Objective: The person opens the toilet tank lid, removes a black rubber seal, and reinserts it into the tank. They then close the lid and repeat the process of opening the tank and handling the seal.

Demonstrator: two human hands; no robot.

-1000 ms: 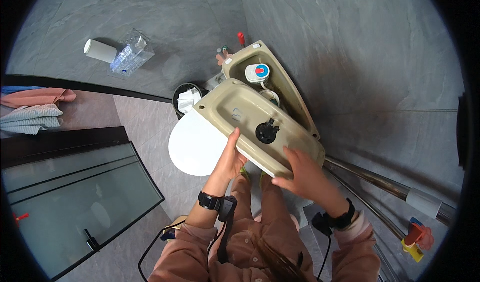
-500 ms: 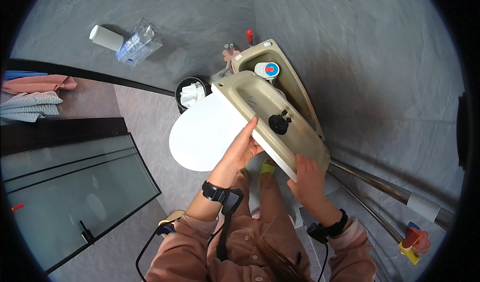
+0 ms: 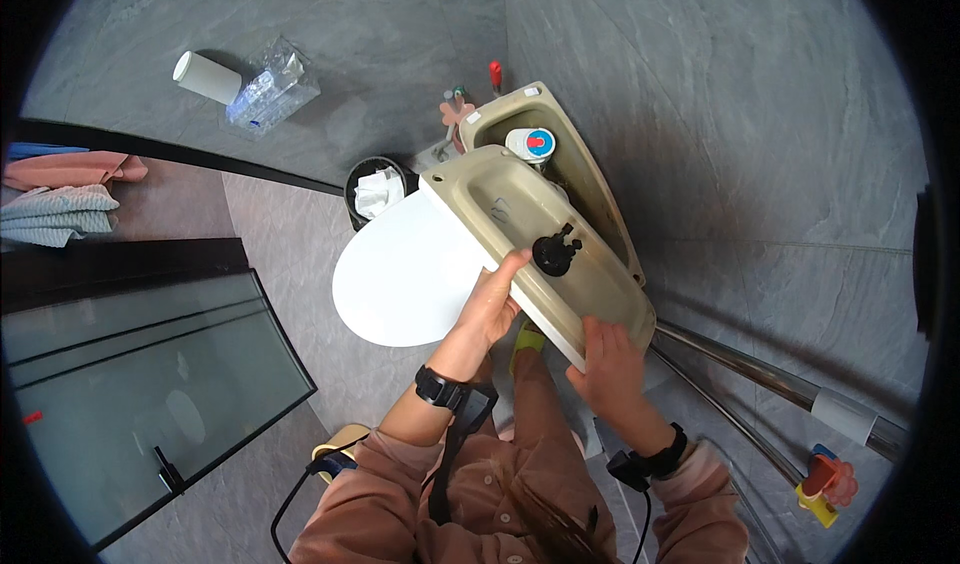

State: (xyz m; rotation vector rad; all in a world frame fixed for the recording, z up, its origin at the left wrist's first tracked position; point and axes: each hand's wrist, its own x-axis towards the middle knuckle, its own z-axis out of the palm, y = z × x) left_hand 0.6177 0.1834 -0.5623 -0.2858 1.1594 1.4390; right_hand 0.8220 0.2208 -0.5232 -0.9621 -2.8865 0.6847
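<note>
Against grey marbled walls [image 3: 760, 114], the upturned beige ceramic tank lid [image 3: 592, 282], likely heavy, rigid and breakable, suits holding near both ends; left hand [image 3: 487, 309] and right hand [image 3: 612, 369] grip its near rim.

Toward two o'clock, the upturned cistern lid [image 3: 525, 214] is hiding part of the open cistern [image 3: 583, 176] and some fingertips of the left hand [image 3: 487, 310]. Toward nine o'clock, the picture's edge is cutting off the ribbed towel [image 3: 62, 216].

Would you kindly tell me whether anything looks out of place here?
Yes: the lid is off the toilet tank, hollow underside showing, aslant in the left hand and right hand, instead of covering it.
</note>
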